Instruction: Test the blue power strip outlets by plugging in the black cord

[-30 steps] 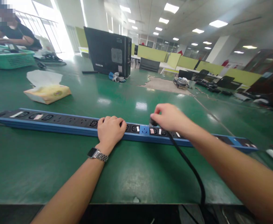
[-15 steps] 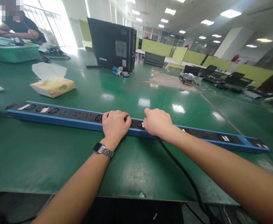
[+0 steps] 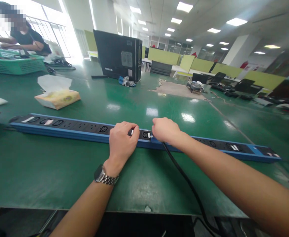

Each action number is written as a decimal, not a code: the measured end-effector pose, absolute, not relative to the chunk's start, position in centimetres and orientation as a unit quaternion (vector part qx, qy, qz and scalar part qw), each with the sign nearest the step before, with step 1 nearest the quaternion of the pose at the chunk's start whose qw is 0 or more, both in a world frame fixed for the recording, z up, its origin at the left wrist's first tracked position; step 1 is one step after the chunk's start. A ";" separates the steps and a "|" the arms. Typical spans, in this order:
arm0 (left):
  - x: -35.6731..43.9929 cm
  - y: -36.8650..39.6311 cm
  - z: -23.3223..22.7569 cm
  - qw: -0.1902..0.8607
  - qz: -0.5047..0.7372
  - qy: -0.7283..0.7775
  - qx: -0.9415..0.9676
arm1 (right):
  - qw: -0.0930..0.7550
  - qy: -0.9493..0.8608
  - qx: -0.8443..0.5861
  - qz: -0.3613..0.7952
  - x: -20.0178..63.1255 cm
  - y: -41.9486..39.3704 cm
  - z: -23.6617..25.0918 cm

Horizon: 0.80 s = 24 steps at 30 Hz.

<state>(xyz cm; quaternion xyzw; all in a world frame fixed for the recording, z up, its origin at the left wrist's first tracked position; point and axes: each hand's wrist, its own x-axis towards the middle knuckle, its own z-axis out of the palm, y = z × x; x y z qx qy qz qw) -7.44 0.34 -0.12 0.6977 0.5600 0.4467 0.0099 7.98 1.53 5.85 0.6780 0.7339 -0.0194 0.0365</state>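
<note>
A long blue and black power strip [image 3: 87, 129], with rows of sockets and a few white labels, lies across the table. My left hand [image 3: 123, 138], with a metal-banded watch on its wrist, is closed over the strip's middle; its curled fingertips are partly hidden. Just to the right, my right hand [image 3: 166, 130] is closed in a fist above the sockets. From beneath it runs a black power cord [image 3: 183, 176], down over the table's front edge. The plug end is hidden inside the fist. One socket with a white label [image 3: 149, 135] shows between my hands.
On the green table [image 3: 60, 171] stand a tissue pack [image 3: 58, 98] and a black computer case [image 3: 117, 56] with gloves [image 3: 126, 81] beside it. At the far left, a person [image 3: 31, 39] is behind a green basket [image 3: 18, 64].
The view has tilted slightly, so everything sits lower. My left thumb and fingers have drawn closer together over the strip. The right fist has shifted little, uncovering the labelled socket beside it.
</note>
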 end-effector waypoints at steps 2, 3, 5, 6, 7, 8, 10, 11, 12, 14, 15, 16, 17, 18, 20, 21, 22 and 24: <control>-7.6 -0.1 -0.2 0.026 0.452 0.554 0.698 | 0.049 0.727 0.685 -0.025 8.8 1.8 5.9; -7.6 -0.3 -0.3 0.037 0.453 0.549 0.701 | 0.044 0.728 0.683 -0.015 9.1 1.8 5.9; -7.4 -1.0 -0.3 0.065 0.446 0.540 0.711 | 0.036 0.736 0.676 0.011 9.3 1.8 6.0; -7.2 -1.4 -0.4 0.084 0.436 0.539 0.716 | 0.037 0.740 0.671 0.023 9.2 1.7 6.1; -7.0 -1.9 -0.4 0.106 0.421 0.542 0.720 | 0.041 0.744 0.666 0.032 9.0 1.6 6.2; -6.7 -2.5 -0.5 0.129 0.403 0.547 0.722 | 0.046 0.749 0.660 0.039 8.8 1.5 6.4; -6.1 -3.7 -0.7 0.177 0.360 0.555 0.729 | 0.049 0.754 0.653 0.057 8.5 1.4 6.7; -5.7 -4.4 -0.8 0.199 0.339 0.554 0.734 | 0.050 0.752 0.654 0.062 8.5 1.4 6.8; -5.4 -4.9 -0.9 0.218 0.321 0.550 0.739 | 0.050 0.747 0.659 0.063 8.6 1.5 6.9; -4.7 -5.8 -1.2 0.246 0.299 0.541 0.746 | 0.045 0.737 0.672 0.063 8.9 1.6 7.0; -4.4 -6.2 -1.3 0.255 0.292 0.539 0.748 | 0.040 0.735 0.675 0.059 9.1 1.6 7.0; -4.1 -6.4 -1.4 0.262 0.287 0.536 0.749 | 0.036 0.734 0.676 0.052 9.2 1.7 6.9; -3.8 -6.6 -1.5 0.267 0.283 0.534 0.751 | 0.033 0.735 0.676 0.046 9.2 1.7 6.9; -3.6 -6.7 -1.6 0.271 0.280 0.532 0.752 | 0.032 0.734 0.678 0.040 9.1 1.8 6.9; -3.2 -6.8 -1.7 0.292 0.273 0.526 0.751 | 0.034 0.730 0.682 0.035 8.7 1.8 6.8; -3.0 -6.7 -1.8 0.313 0.274 0.521 0.746 | 0.032 0.730 0.681 0.040 8.5 1.8 6.7; -2.7 -6.7 -1.8 0.346 0.280 0.512 0.735 | 0.027 0.732 0.679 0.048 8.2 1.8 6.6; -2.2 -6.5 -1.8 0.444 0.305 0.489 0.686 | 0.017 0.736 0.675 0.056 7.9 1.6 6.2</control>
